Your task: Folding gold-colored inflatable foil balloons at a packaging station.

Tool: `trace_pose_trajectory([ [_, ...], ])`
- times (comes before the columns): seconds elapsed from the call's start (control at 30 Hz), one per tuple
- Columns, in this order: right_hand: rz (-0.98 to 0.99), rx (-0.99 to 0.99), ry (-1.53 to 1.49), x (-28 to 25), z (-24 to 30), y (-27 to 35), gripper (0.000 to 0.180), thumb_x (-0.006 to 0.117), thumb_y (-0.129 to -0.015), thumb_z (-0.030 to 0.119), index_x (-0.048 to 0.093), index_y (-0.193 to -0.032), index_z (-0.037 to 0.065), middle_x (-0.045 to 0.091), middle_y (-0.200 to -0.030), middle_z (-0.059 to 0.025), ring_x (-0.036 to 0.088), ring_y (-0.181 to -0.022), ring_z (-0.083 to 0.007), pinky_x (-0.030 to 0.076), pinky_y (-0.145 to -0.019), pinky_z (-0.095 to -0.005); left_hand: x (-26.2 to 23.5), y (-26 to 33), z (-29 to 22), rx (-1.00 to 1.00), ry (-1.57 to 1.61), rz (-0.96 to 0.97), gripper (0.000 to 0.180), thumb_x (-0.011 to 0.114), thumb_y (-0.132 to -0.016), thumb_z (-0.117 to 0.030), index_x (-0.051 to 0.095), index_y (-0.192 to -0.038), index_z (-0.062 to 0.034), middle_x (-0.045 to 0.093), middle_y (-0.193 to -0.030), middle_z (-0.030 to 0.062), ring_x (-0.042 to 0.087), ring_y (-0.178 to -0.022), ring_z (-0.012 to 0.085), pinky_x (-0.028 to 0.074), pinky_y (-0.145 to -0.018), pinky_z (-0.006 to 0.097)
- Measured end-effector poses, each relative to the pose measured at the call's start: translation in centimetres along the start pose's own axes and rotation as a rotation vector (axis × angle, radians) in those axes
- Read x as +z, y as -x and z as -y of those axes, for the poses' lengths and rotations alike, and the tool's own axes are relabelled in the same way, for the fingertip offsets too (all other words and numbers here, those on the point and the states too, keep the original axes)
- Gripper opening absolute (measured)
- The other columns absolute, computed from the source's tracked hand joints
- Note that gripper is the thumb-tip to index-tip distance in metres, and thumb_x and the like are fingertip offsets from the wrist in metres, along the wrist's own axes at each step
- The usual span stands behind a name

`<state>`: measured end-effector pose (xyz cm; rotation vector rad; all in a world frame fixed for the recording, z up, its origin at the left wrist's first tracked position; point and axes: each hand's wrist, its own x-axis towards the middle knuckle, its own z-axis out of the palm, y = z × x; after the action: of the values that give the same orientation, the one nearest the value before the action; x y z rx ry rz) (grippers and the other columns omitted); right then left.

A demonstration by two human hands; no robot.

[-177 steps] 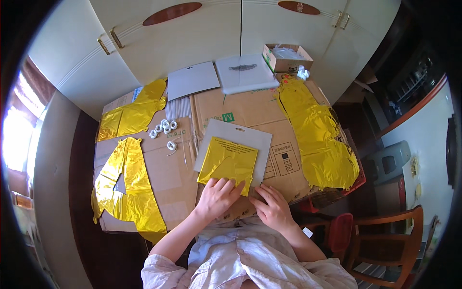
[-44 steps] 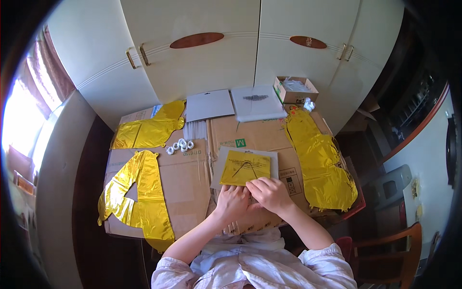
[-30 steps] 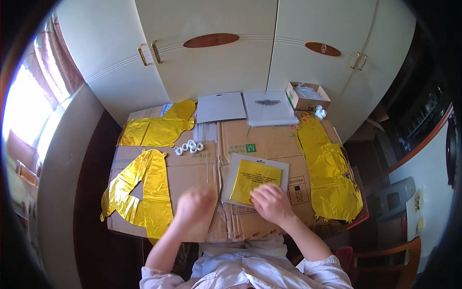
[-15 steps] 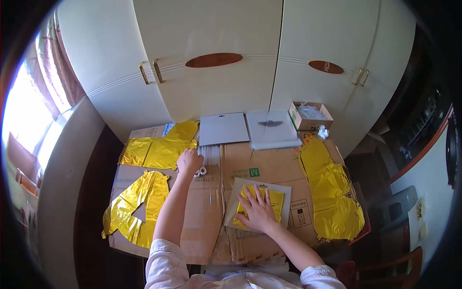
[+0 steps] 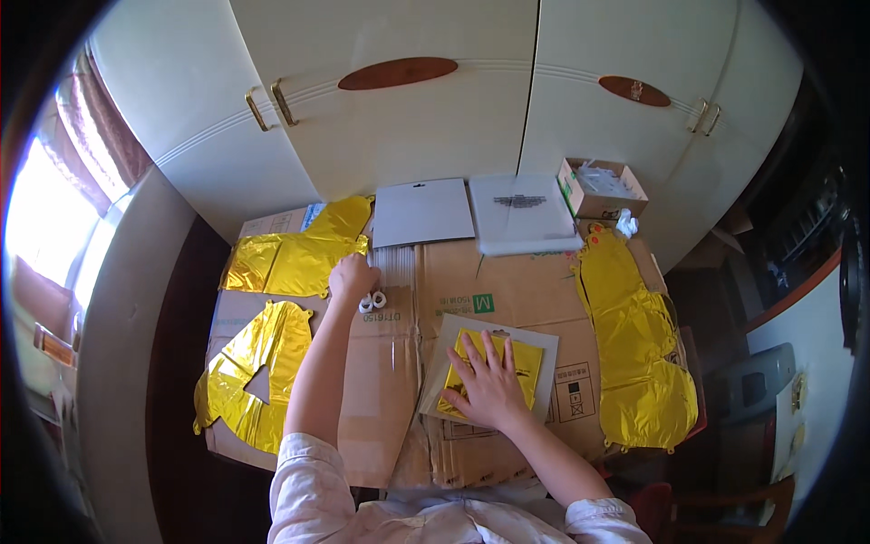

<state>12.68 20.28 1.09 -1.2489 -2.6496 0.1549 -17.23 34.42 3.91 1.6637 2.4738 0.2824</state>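
My right hand [image 5: 492, 385] lies flat with spread fingers on a folded gold foil balloon [image 5: 523, 364], which rests on a grey card [image 5: 543, 385]. My left hand [image 5: 351, 276] is closed beside a bundle of clear straws [image 5: 396, 263]; whatever its fingers hold, if anything, is hidden. Just below that hand sit two small white rolls [image 5: 372, 302]. Close by on the left, a flat gold foil balloon [image 5: 288, 263] is spread out. Nearer me lies a triangular gold balloon [image 5: 272, 372] with a hole in it.
Flattened cardboard [image 5: 372, 408] covers the table. Along the right side stretches another gold balloon [image 5: 634, 363]. At the back are a grey card [image 5: 423, 215], a clear plastic bag stack [image 5: 521, 218], an open box [image 5: 605, 192] and a crumpled white piece [image 5: 626, 223]. White cabinets stand behind.
The view has tilted, so the table sits higher in the picture. My left hand stays closed by the straws. My right hand keeps lying on the folded balloon.
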Motion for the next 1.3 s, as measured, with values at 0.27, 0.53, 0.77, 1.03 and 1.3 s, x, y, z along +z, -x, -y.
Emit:
trace_pose_trajectory([
  [0.27, 0.051, 0.01, -0.034, -0.6, 0.1, -0.2, 0.076, 0.04, -0.093, 0.066, 0.035, -0.15, 0.016, 0.024, -0.158, -0.0156, 0.013, -0.147, -0.0401, 0.007, -0.115, -0.064, -1.6, 2.1, 1.0, 0.094, 0.109, -0.15, 0.031, 0.063, -0.077, -0.029, 0.068, -0.088, 0.0003, 0.066, -0.076, 0.0221, 0.066, -0.077, 0.0369, 0.052, -0.07, 0.045],
  [0.53, -0.088, -0.002, -0.052, 0.6, -0.5, 0.1, 0.073, 0.033, -0.095, 0.065, 0.041, -0.147, 0.015, 0.033, -0.154, -0.0147, 0.02, -0.146, -0.0383, 0.011, -0.114, -0.0642, -3.5, 23.6, 0.9, 0.263, 0.523, 0.133, 0.005, 0.064, -0.085, -0.005, 0.064, -0.089, -0.002, 0.067, -0.07, 0.0073, 0.066, -0.062, 0.0129, 0.052, -0.058, 0.028],
  [0.77, -0.101, -0.016, -0.048, 0.8, -0.4, -0.1, 0.072, 0.036, -0.094, 0.065, 0.042, -0.146, 0.015, 0.035, -0.153, -0.015, 0.023, -0.145, -0.0385, 0.012, -0.114, -0.0646, -0.5, 32.6, -0.1, 0.342, 0.467, -0.064, 0.012, 0.071, -0.08, -0.003, 0.065, -0.09, -0.0043, 0.064, -0.073, 0.0098, 0.065, -0.06, 0.0245, 0.052, -0.055, 0.034],
  [1.03, -0.123, -0.01, -0.062, 1.0, -0.4, 0.0, 0.07, 0.037, -0.094, 0.064, 0.044, -0.145, 0.016, 0.035, -0.153, -0.0138, 0.024, -0.145, -0.0379, 0.012, -0.114, -0.0645, 1.5, 32.2, -0.3, 0.405, 0.258, -0.191, 0.012, 0.071, -0.079, -0.004, 0.062, -0.087, -0.0073, 0.061, -0.073, 0.0083, 0.064, -0.065, 0.0266, 0.052, -0.058, 0.037],
  [1.3, -0.132, -0.005, -0.063, 1.1, -0.6, 0.1, 0.07, 0.039, -0.094, 0.064, 0.044, -0.145, 0.017, 0.034, -0.153, -0.0135, 0.024, -0.144, -0.0379, 0.011, -0.114, -0.0643, 2.4, 30.3, -2.2, 0.427, 0.165, -0.269, 0.014, 0.072, -0.082, -0.008, 0.061, -0.09, -0.0071, 0.059, -0.072, 0.0069, 0.062, -0.058, 0.0227, 0.051, -0.051, 0.034],
])
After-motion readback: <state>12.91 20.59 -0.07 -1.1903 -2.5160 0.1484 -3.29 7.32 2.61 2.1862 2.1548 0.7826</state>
